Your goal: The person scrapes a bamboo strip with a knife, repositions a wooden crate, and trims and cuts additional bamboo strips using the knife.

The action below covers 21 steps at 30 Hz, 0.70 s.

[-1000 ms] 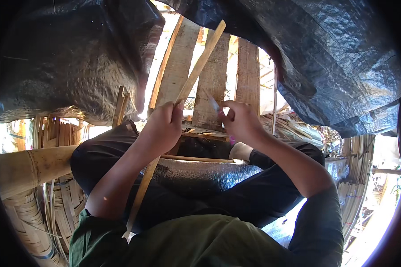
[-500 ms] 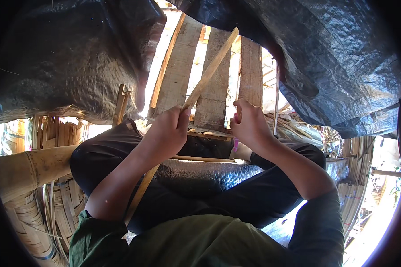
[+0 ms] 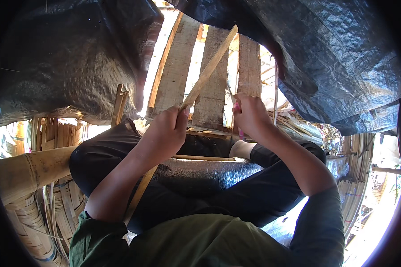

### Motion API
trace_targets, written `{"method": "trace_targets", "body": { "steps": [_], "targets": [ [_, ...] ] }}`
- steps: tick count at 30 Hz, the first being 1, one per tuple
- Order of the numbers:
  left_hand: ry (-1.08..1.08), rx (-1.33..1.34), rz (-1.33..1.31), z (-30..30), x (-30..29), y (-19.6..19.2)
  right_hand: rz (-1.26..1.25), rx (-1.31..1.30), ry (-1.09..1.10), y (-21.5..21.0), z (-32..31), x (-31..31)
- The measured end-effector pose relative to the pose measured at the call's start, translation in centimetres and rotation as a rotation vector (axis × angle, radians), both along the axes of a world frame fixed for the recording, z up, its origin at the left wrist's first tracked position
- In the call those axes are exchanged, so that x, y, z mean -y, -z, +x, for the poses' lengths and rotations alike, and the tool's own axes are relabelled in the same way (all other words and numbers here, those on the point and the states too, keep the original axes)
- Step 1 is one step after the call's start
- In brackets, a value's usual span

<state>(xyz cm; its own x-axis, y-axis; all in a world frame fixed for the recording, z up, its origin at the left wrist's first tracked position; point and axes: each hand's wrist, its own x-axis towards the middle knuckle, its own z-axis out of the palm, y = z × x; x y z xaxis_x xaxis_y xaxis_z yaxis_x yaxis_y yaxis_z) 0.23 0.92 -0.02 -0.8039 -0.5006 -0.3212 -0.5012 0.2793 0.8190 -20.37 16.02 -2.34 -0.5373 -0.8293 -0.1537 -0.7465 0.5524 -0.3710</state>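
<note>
Hands raised before slatted wooden planks (image 3: 174,71), a seated person grips a pale, bamboo-like strip (image 3: 210,69) in the left hand (image 3: 164,133) and a pink-handled knife (image 3: 237,107) in the right hand (image 3: 255,115). Over my remote feed, I see the strip's upper end farther right across the planks than a second ago, the left hand shifted with it. The right hand has drawn away from the strip; the blade, then slanting toward it, now shows as a thin sliver against a bright gap in the planks. I make out the left fist wrapped around the strip, while the right fingers curl about the handle, whose lower end pokes out beneath. Elbows bend outward, forearms reaching toward the planks. Flat and tapered on top, the strip slants across the planks and runs down behind the left forearm, its lower end hidden from me. Wrinkled, glossy dark sheeting (image 3: 67,66) hangs left of the planks, a bluish tarp (image 3: 338,62) right of them. Below the planks are dark-trousered, crossed legs (image 3: 104,155) and a glinting, pebbled surface (image 3: 191,173); a jointed bamboo pole (image 3: 40,169) lies lower left of them.
</note>
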Motion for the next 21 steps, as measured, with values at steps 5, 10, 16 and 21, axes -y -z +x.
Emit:
{"method": "trace_targets", "body": {
  "steps": [5,10,16,21],
  "targets": [
    [0.003,-0.050,-0.047,0.1,-0.1,0.3,-0.160,0.092,-0.029,-0.7,1.2,0.5],
    [-0.009,-0.031,-0.018,0.1,-0.1,0.3,-0.089,0.087,-0.051,-1.3,1.9,0.1],
    [-0.003,-0.010,0.011,0.0,-0.2,-0.1,-0.367,0.039,-0.084,-1.0,1.7,1.0],
    [0.008,-0.033,0.020,0.0,-0.3,0.1,-0.141,0.116,-0.148,0.7,0.8,1.2]
  ]
}}
